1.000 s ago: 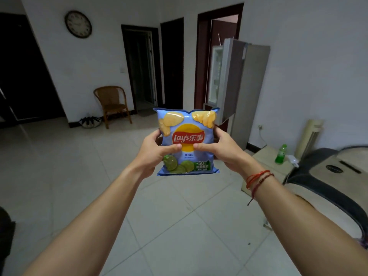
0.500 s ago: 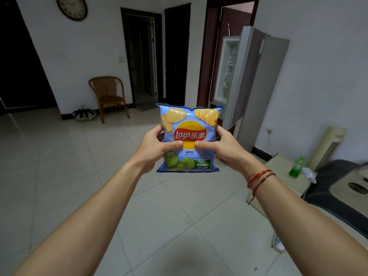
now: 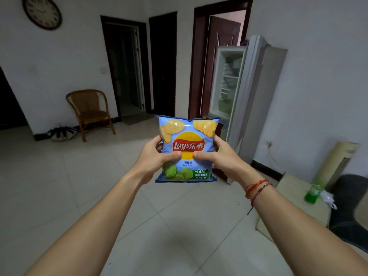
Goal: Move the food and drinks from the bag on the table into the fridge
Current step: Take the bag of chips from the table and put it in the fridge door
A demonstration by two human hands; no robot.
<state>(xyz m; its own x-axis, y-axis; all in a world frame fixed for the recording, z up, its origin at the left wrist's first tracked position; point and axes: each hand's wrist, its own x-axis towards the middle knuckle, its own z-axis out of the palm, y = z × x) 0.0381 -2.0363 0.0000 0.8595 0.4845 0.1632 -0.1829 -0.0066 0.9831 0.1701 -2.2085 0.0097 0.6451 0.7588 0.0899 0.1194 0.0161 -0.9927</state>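
A light-blue bag of Lay's lime chips (image 3: pixel 187 136) is held upright in front of me at arm's length. My left hand (image 3: pixel 153 158) grips its left edge, thumb across the front. My right hand (image 3: pixel 221 158) grips the right edge the same way; red string bracelets circle that wrist. Behind the bag stands the grey fridge (image 3: pixel 256 92) against the right wall, its upper door (image 3: pixel 249 76) swung open toward me, white shelves (image 3: pixel 227 82) showing inside. The table and the bag from the task are out of view.
A low cream side table (image 3: pixel 294 196) with a green bottle (image 3: pixel 312 193) sits at the right beside a dark sofa arm (image 3: pixel 348 206) and a cream tower fan (image 3: pixel 336 164). A wicker chair (image 3: pixel 89 110) stands at the far left wall. Tiled floor lies between me and the fridge.
The fridge has grown larger and shifted toward the middle as I walked closer. Both hands keep the same hold on the chip bag.
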